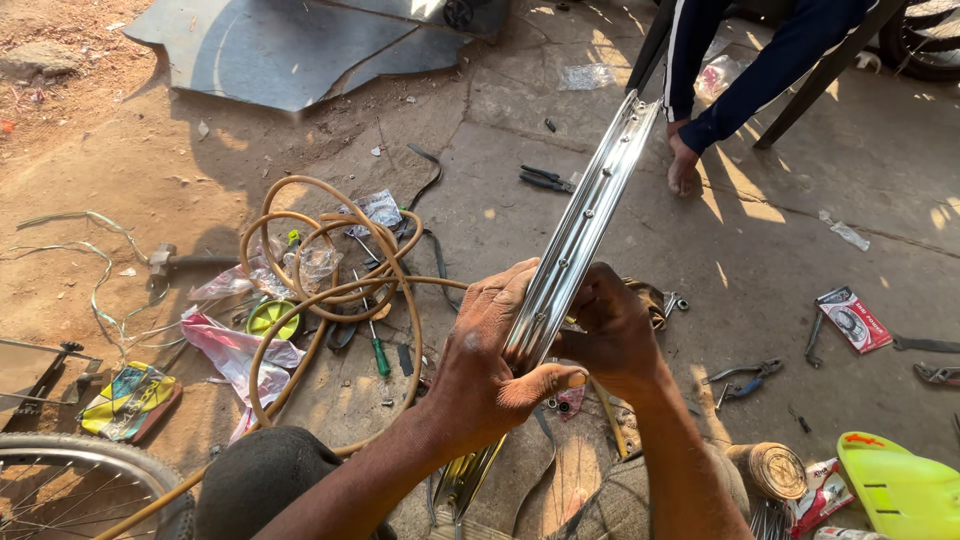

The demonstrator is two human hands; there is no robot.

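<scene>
Hands: left hand [490, 365] | right hand [612, 330] | both clasp chrome wheel rim [585, 225]

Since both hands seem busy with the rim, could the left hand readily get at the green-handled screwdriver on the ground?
Probably not at once: the left hand grips the shiny wheel rim together with the right hand. The green-handled screwdriver lies close by under the hose coil, otherwise unblocked.

Single head view, steeply downward, close over ground [560, 180]
</scene>
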